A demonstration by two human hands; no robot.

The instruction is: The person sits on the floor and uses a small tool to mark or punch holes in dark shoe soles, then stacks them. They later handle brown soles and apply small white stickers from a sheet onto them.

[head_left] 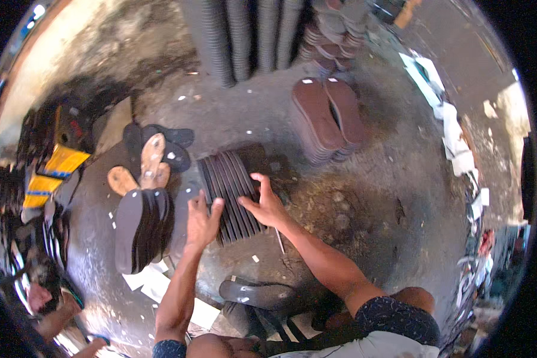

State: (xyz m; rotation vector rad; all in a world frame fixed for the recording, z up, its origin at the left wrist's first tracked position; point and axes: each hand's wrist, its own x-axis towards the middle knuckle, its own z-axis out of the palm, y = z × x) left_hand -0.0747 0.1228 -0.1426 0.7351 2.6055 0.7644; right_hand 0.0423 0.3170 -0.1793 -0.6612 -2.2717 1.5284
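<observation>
A row of dark shoe soles [228,191] stands on edge, pressed side by side, on the floor in front of me. My left hand [203,225] is at the row's near left side, thumb and fingers apart. On the right side, my right hand [265,204] has its thumb and index finger spread, the thumb at the soles' edges; its other fingers are partly hidden. Below its wrist a thin pale stick [280,240] shows; I cannot tell if the hand touches it. Left of my left hand is a stack of dark soles [131,230], partly fanned.
Brown soles [317,113] are stacked in two piles at the far right. Tall columns of soles [238,42] rise at the back. Tan insoles [153,152] and black soles [176,156] lie left. A black sole [256,293] is near my legs. Another person's arm [59,316] shows lower left.
</observation>
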